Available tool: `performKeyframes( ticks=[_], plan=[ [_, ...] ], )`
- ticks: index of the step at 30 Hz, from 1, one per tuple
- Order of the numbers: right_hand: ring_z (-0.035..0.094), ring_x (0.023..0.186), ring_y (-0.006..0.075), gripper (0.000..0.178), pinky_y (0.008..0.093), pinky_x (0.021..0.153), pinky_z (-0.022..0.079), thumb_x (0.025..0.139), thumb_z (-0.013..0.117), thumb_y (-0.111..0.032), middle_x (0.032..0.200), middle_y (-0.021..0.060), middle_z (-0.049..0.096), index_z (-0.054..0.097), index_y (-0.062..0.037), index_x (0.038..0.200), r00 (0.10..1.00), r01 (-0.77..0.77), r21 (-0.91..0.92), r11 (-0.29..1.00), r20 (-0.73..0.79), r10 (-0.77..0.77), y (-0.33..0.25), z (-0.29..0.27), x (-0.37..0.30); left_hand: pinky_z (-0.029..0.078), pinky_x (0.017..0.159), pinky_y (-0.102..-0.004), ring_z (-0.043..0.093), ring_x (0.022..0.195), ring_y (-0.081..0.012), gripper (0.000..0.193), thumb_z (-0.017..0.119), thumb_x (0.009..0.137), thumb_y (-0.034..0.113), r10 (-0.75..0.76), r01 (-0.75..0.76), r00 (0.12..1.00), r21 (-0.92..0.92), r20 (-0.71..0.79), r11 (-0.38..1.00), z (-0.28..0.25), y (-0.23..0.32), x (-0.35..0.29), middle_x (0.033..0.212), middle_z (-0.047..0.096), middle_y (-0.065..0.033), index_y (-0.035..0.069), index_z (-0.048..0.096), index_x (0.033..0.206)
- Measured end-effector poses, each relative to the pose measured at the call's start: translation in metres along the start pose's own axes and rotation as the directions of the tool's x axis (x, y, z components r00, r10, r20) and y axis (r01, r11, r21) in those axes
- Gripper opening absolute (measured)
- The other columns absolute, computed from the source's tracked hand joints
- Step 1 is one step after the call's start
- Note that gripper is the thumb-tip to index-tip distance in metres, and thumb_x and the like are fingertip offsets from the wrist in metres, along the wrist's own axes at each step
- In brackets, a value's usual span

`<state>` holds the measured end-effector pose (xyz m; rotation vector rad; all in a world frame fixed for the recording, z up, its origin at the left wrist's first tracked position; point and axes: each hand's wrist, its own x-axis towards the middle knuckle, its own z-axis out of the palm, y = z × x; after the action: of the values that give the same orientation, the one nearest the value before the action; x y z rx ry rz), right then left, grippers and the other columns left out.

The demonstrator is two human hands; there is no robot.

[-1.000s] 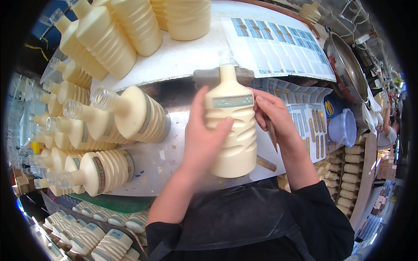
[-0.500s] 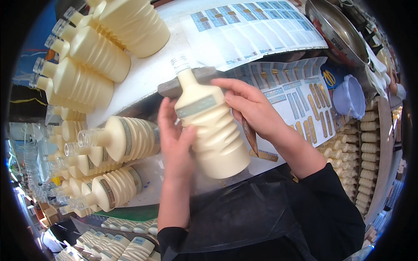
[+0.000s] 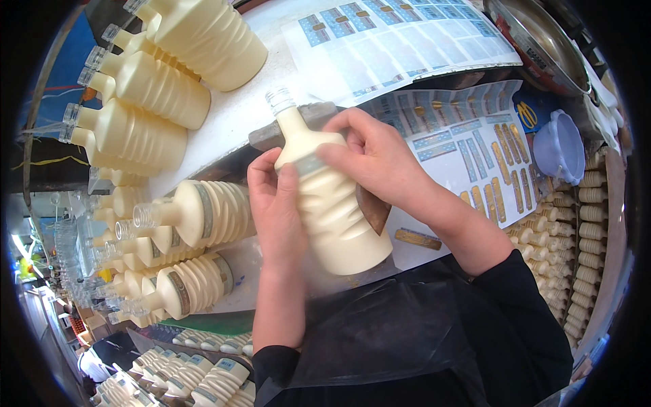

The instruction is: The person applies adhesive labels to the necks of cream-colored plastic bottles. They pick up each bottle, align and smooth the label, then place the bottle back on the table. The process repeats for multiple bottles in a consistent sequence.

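A cream ribbed plastic bottle [image 3: 342, 234] with a clear threaded neck stands tilted between my two hands, its neck pointing away from me. Around its shoulder runs a grey-blue label band [image 3: 308, 165]. My left hand [image 3: 274, 200] is closed on the bottle's left side, with the thumb near the label's left end. The thumb of my right hand [image 3: 380, 159] presses on the label's right part, while its fingers curl behind the shoulder. Out from under the right palm sticks a brown pointed flat piece [image 3: 374, 211], apparently held there; its kind is unclear. Behind the bottle lies a grey block [image 3: 264, 138].
Label sheets [image 3: 407, 41] lie on the white table's far side; another sheet [image 3: 468, 159] with gold and blue strips is at right. One loose gold strip [image 3: 417, 239] lies nearby. Cream bottles [image 3: 217, 217] crowd the left. A lilac bucket [image 3: 559, 148] and metal basin [image 3: 542, 41] stand right.
My right thumb has moved left onto the label band, and the brown piece has turned with the hand. My left fingers have shifted up slightly along the bottle's side.
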<state>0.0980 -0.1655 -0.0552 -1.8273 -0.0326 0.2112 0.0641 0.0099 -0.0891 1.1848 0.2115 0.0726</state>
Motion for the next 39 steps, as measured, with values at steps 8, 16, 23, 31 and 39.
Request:
performKeyframes(
  ticks=[8, 16, 23, 31, 39],
  plan=[
    [0.054, 0.063, 0.0139, 0.044, 0.0336, 0.060, 0.043, 0.088, 0.076, -0.037, 0.070, 0.0040, 0.057, 0.066, -0.0009, 0.111, 1.000, -0.006, 0.001, 1.000, 0.004, 0.006, 0.000, 0.000, 0.000, 0.054, 0.097, -0.0314, 0.061, 0.109, -0.0154, 0.031, 0.062, 0.104, 0.012, -0.010, 0.010, 1.000, -0.003, 0.002, 1.000, 0.002, 0.002, -0.001, 0.121, 0.059, -0.0090, 0.003, 0.050, 0.132],
    [0.053, 0.064, 0.0136, 0.045, 0.0331, 0.060, 0.043, 0.088, 0.076, -0.036, 0.070, 0.0035, 0.056, 0.065, -0.0008, 0.113, 1.000, 0.006, -0.008, 1.000, 0.001, -0.006, 0.006, 0.001, 0.001, 0.053, 0.097, -0.0318, 0.061, 0.109, -0.0159, 0.035, 0.063, 0.102, 0.010, -0.017, 0.017, 1.000, 0.008, -0.005, 1.000, 0.004, 0.002, -0.001, 0.122, 0.058, -0.0101, 0.002, 0.049, 0.133],
    [0.050, 0.065, 0.0091, 0.039, 0.0287, 0.061, 0.042, 0.090, 0.075, -0.032, 0.072, -0.0003, 0.054, 0.065, -0.0022, 0.114, 1.000, 0.006, 0.018, 1.000, 0.015, -0.007, 0.008, 0.001, 0.001, 0.053, 0.098, -0.0329, 0.060, 0.111, -0.0167, 0.034, 0.062, 0.103, 0.012, -0.021, 0.020, 1.000, 0.017, 0.006, 1.000, 0.003, 0.002, 0.000, 0.123, 0.058, -0.0110, 0.002, 0.048, 0.133],
    [0.056, 0.078, 0.0041, 0.023, 0.0210, 0.071, 0.046, 0.102, 0.063, -0.019, 0.090, -0.0010, 0.065, 0.062, -0.0043, 0.120, 0.992, -0.061, 0.032, 0.998, 0.116, 0.056, 0.008, -0.001, 0.001, 0.050, 0.098, -0.0331, 0.058, 0.114, -0.0170, 0.037, 0.047, 0.111, 0.030, -0.060, 0.055, 0.998, 0.219, 0.015, 0.974, 0.013, 0.010, -0.003, 0.127, 0.057, -0.0116, 0.004, 0.044, 0.138],
    [0.061, 0.098, 0.0080, 0.033, 0.0254, 0.084, 0.051, 0.105, 0.050, -0.011, 0.111, 0.0048, 0.068, 0.061, -0.0014, 0.135, 0.988, -0.088, 0.255, 0.963, 0.144, 0.052, 0.021, -0.009, -0.004, 0.048, 0.102, -0.0352, 0.057, 0.116, -0.0190, 0.043, 0.045, 0.110, 0.030, -0.048, 0.039, 0.999, 0.334, 0.019, 0.942, 0.012, 0.006, 0.000, 0.130, 0.056, -0.0137, 0.004, 0.039, 0.144]
  ],
)
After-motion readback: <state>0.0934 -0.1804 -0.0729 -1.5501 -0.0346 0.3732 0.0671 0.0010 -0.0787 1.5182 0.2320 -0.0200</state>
